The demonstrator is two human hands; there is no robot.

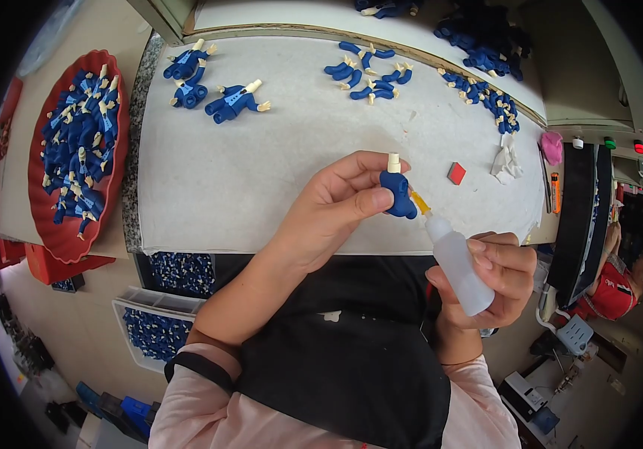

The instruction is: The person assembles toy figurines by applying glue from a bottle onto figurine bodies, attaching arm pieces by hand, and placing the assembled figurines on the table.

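Between the thumb and fingers of my left hand (336, 198) is a small blue doll body (394, 196) with a cream neck peg, held upright over the white work surface. My right hand (497, 277) is wrapped round a translucent white squeeze bottle (458, 262), tilted up to the left. Its yellow nozzle tip (420, 202) meets or nearly touches the right side of the doll body. At the far left of the surface lie a few doll bodies with arms (238, 102). Loose blue arms with cream hands (372, 72) lie at the far middle.
A red scalloped tray (116, 176) heaped with blue figures stands at the left. More arms (486, 97) lie along the far right ledge. Nearby are a red block (457, 173), crumpled tissue (506, 161) and an orange cutter (556, 192). A white bin of small parts (123, 305) sits lower left. Another person (612, 288) is at the right.
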